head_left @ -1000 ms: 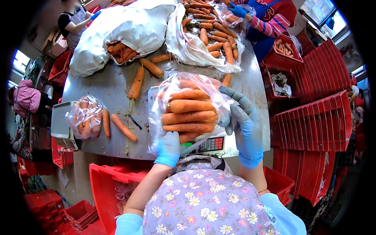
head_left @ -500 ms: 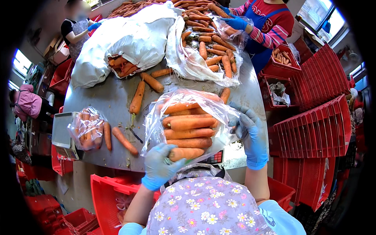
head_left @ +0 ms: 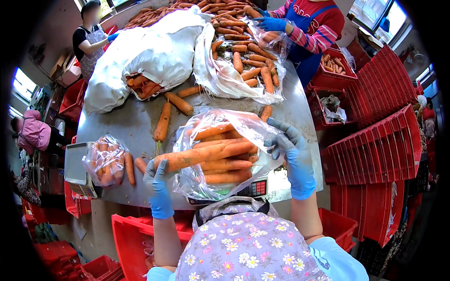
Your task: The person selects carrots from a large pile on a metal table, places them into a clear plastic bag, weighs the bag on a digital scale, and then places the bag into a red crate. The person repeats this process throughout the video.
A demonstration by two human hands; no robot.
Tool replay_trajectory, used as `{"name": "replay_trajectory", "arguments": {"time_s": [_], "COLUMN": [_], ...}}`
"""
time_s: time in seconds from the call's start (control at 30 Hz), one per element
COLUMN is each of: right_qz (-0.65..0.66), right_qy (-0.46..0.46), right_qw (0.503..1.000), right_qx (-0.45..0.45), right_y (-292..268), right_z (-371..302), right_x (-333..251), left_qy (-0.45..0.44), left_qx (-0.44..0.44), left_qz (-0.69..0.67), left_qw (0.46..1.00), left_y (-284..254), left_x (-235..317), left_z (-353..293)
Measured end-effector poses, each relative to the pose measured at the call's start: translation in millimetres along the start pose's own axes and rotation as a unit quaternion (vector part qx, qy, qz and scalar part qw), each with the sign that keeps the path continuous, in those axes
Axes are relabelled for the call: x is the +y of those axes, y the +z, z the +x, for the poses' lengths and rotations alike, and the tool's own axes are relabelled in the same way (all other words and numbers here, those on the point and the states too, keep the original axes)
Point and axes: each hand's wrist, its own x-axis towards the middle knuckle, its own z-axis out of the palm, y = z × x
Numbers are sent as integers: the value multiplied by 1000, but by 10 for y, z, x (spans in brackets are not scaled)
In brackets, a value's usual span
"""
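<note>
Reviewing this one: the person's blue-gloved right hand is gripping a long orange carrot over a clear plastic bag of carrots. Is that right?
Not quite: the head view shows the blue-gloved left hand, not the right hand, gripping the long orange carrot over the clear plastic bag of carrots.

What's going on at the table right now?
The left hand holds a long carrot, its far end at the mouth of a clear bag with other carrots inside. The right hand is at the bag's right edge. A second bag of carrots sits to the left. Across the table, a co-worker in blue gloves also handles carrots.
</note>
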Motion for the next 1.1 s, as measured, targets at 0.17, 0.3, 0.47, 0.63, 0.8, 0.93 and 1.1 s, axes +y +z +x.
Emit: {"name": "replay_trajectory", "arguments": {"time_s": [0.17, 0.3, 0.47, 0.63, 0.8, 0.93, 1.1], "right_qz": [-105, -83, -51, -63, -48, -32, -18], "right_qy": [5, 44, -28, -45, 32, 17, 0], "right_qw": [994, 995, 998, 997, 998, 999, 1000], "right_qx": [-24, -21, 17, 19, -22, -13, 4], "right_y": [19, 28, 26, 54, 67, 35, 74], "right_z": [-17, 22, 60, 85, 77, 83, 44], "right_x": [78, 204, 122, 94, 145, 284, 255], "left_qy": [-41, -36, 36, 53, 65, 114, 81], "left_qx": [-82, -109, -148, -142, -151, -175, -159], "left_qz": [-103, -55, 8, 2, -4, 33, -19], "left_qw": [990, 992, 988, 988, 986, 977, 984], "left_y": [22, 213, 242, 240, 237, 259, 374], "left_x": [-21, 136, 190, 213, 218, 204, 277], "left_z": [-78, -162, -171, -190, -223, -250, -308]}}
